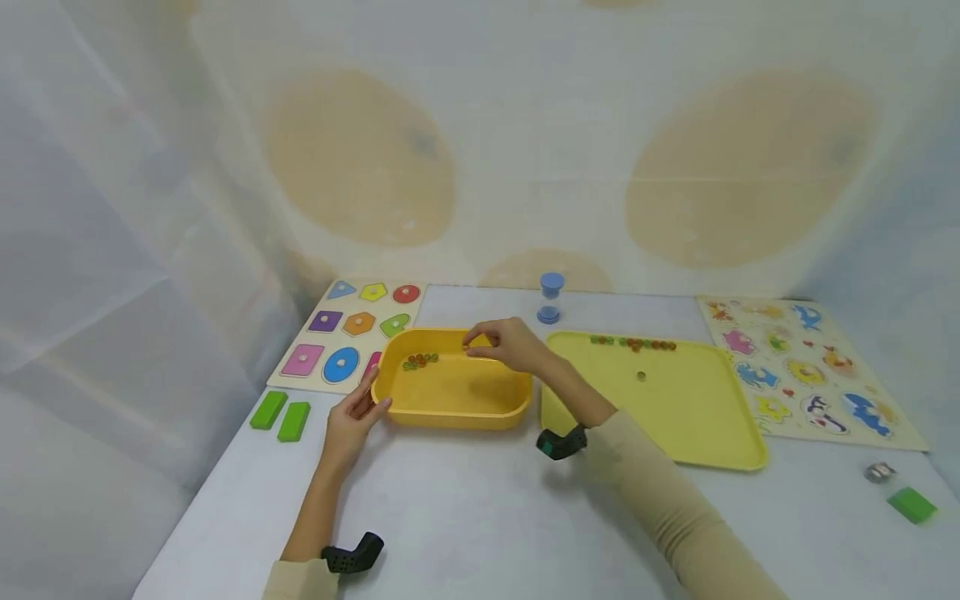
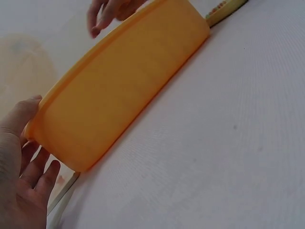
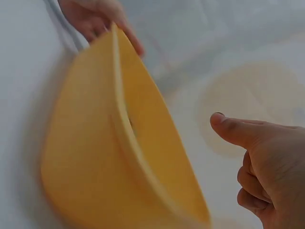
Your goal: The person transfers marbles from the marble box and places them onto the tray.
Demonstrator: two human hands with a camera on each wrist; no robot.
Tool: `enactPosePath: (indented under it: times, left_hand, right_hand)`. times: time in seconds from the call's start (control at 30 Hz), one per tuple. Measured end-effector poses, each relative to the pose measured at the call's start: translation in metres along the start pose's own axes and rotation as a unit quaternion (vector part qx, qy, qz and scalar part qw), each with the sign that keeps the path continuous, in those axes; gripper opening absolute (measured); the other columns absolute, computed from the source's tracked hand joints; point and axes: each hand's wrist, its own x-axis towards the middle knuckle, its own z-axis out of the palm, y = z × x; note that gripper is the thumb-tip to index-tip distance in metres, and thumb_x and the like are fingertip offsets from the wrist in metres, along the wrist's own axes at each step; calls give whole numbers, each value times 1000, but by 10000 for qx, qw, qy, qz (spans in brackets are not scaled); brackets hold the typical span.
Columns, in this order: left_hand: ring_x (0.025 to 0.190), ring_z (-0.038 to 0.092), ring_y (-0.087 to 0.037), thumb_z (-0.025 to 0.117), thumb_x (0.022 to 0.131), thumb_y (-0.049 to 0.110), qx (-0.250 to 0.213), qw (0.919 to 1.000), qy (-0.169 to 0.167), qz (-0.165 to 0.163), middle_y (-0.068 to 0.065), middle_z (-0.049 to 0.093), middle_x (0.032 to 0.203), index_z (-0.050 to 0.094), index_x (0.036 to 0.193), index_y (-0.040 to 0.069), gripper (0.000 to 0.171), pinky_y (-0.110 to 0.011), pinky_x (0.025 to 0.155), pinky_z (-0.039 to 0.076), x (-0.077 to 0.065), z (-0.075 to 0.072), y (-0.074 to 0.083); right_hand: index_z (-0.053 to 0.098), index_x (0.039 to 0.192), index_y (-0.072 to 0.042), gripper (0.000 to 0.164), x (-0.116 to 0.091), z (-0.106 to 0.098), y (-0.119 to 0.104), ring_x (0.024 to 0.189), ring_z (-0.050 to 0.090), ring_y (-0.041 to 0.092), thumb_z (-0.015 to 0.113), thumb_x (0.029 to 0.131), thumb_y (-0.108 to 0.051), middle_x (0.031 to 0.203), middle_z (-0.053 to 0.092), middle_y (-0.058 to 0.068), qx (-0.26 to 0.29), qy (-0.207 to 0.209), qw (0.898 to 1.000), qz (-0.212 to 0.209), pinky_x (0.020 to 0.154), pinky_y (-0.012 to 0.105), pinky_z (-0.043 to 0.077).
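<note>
My left hand grips the left end of a yellow-orange plastic basin, thumb at the rim and fingers along the outer wall. Several small green and orange beads lie grouped on its floor at the left. Over the basin's far right part, my right hand pinches a tiny orange-red bead between thumb and index fingertips; the fingers mostly hide it. The right wrist view shows the other fingers of this hand curled in. At right, a pale yellow tray bears a row of beads and one lone bead.
Behind the basin stands a blue sand timer. A shape puzzle board lies at back left, with two green blocks in front. An animal puzzle board lies far right, near a small shiny object and another green block.
</note>
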Motion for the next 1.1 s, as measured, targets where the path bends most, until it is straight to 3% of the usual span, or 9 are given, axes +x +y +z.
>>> enactPosePath:
  times: [0.1, 0.23, 0.4, 0.57, 0.67, 0.77, 0.93, 1.1]
  left_hand:
    - [126, 38, -10, 67, 78, 31, 37, 10000, 45, 31, 9, 42, 137, 44, 133, 24, 60, -11, 90, 39, 0, 0, -2]
    - [126, 38, -9, 67, 78, 31, -29, 10000, 60, 10, 9, 42, 137, 45, 133, 24, 59, -11, 90, 39, 0, -1, -3]
    - [126, 38, -11, 67, 79, 30, -11, 10000, 55, -63, 8, 42, 137, 43, 134, 22, 60, -11, 90, 39, -2, -2, 0]
    - [127, 37, -11, 66, 80, 28, 42, 9998, 67, -179, 11, 42, 137, 43, 134, 25, 58, -11, 90, 38, -2, -1, 2]
    - [127, 37, -11, 66, 81, 29, 60, 9997, 48, -241, 12, 41, 137, 42, 134, 26, 58, -11, 91, 38, -2, -2, 2]
    - [127, 37, -11, 66, 80, 29, 58, 9995, 78, -291, 12, 41, 137, 43, 134, 27, 58, -11, 90, 39, -3, -3, 3]
    - [127, 37, -10, 66, 80, 30, 23, 9997, 60, -236, 11, 41, 138, 42, 134, 25, 59, -11, 91, 38, -3, -3, 3]
    - [127, 37, -9, 66, 80, 30, -24, 9999, 23, -132, 10, 41, 138, 43, 133, 26, 59, -11, 91, 38, -2, -2, 2]
  right_hand:
    - [68, 97, -19, 19, -38, -33, 30, 44, 25, 9, 63, 83, -31, 50, 34, -3, -236, 474, 9981, 307, 41, 20, 23]
    - [68, 97, -17, 18, -90, -62, 74, 42, 23, 10, 63, 83, -28, 50, 33, -4, -570, 751, 9908, 976, 40, 22, 23]
    - [67, 99, -13, 22, -141, -74, 112, 44, 25, 11, 63, 83, -27, 52, 38, -2, -905, 564, 9811, 1615, 44, 24, 21]
    - [67, 102, -9, 26, -160, -74, 127, 47, 24, 10, 63, 83, -27, 54, 37, -3, -985, 503, 9801, 1648, 45, 23, 21]
    - [66, 105, -9, 29, -152, -74, 121, 44, 24, 10, 63, 83, -28, 51, 36, -3, -1004, 667, 9799, 1592, 47, 26, 23]
    - [66, 106, -10, 29, -130, -71, 106, 41, 25, 10, 63, 83, -29, 49, 36, -3, -807, 890, 9821, 1451, 46, 28, 26]
    - [68, 102, -13, 24, -70, -56, 66, 40, 25, 9, 62, 84, -28, 48, 35, -3, -345, 984, 9906, 885, 40, 24, 27]
    - [68, 101, -14, 23, -10, -25, 24, 43, 26, 11, 60, 86, -28, 49, 35, -3, -164, 601, 9974, 350, 41, 21, 24]
